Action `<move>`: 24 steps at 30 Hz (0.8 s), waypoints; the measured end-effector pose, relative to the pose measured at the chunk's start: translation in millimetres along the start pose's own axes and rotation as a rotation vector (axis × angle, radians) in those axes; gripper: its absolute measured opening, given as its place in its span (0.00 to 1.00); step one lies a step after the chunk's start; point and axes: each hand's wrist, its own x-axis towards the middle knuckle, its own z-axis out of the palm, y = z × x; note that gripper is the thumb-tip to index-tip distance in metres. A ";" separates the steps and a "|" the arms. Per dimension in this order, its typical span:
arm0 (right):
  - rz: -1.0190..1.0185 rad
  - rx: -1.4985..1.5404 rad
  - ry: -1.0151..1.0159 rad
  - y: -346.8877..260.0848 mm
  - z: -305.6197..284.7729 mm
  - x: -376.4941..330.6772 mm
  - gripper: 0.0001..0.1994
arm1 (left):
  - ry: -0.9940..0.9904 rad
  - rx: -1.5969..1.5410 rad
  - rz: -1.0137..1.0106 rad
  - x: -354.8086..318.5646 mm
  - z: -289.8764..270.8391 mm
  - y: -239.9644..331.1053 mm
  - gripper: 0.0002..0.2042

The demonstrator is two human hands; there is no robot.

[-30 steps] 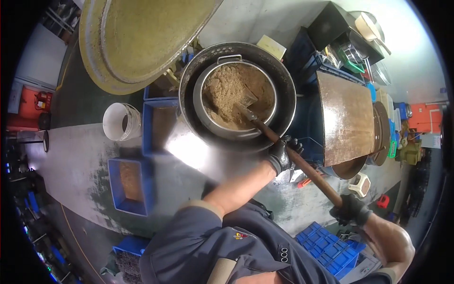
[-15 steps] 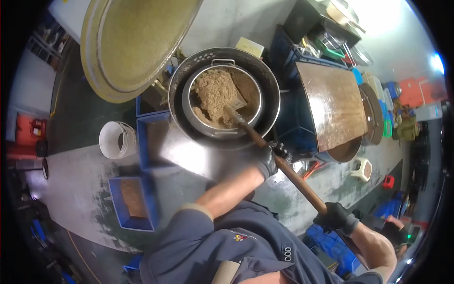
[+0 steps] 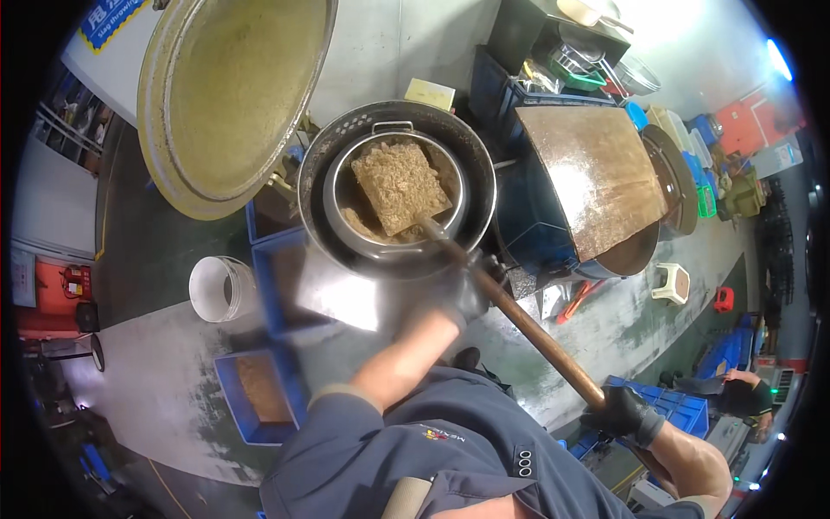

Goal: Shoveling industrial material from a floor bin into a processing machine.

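Observation:
Both my hands are gloved in black and gripping a shovel (image 3: 538,335) with a long wooden shaft. My left hand (image 3: 475,288) is closed round the shaft close to the metal socket. Nearer my body, at the lower right, my right hand (image 3: 624,416) wraps the upper end of the shaft. The square blade carries a heap of brown, crumbly material (image 3: 399,183) and sits at the mouth of a steel pot (image 3: 334,212). More of that material lies inside the pot. Around the pot stands a wider metal drum (image 3: 313,164) with a perforated rim.
A big round yellowish lid (image 3: 242,95) stands open at the upper left. Blue bins (image 3: 278,285) and a white bucket (image 3: 216,290) are on the left. On the right, a brown board (image 3: 592,177) partly covers a large tub (image 3: 627,259); beyond are a white stool (image 3: 672,284) and another person (image 3: 743,398).
The shovel blade has come up from within the brown material and now bears a full heap. My left hand has shifted slightly left, and the whole view has moved a little.

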 end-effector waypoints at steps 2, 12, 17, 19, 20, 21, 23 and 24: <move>-0.012 -0.036 0.017 6.2 2.7 -7.5 0.15 | 0.119 -0.025 0.072 -8.9 25.4 7.8 0.13; 0.053 0.009 0.045 -13.2 14.7 -23.9 0.14 | 0.127 0.074 0.065 26.0 -14.6 21.4 0.15; 0.029 0.003 0.115 -16.1 21.5 -26.5 0.14 | 0.187 0.145 0.060 33.2 -13.8 24.5 0.14; 0.007 0.002 0.139 -16.6 25.0 -31.0 0.14 | 0.224 0.160 0.106 49.9 -36.7 25.8 0.14; -0.047 -0.038 0.168 -12.3 28.3 -33.4 0.13 | 0.227 0.171 0.095 50.9 -40.6 24.6 0.14; -0.102 -0.079 0.197 -11.2 30.4 -34.7 0.13 | 0.230 0.181 0.085 52.1 -44.1 23.5 0.14; -0.048 0.039 0.166 -7.6 32.2 -40.7 0.13 | 0.188 0.170 0.081 56.2 -48.9 20.5 0.14; 0.006 0.154 0.133 -9.7 31.8 -46.1 0.13 | 0.145 0.156 0.078 58.1 -50.8 19.8 0.14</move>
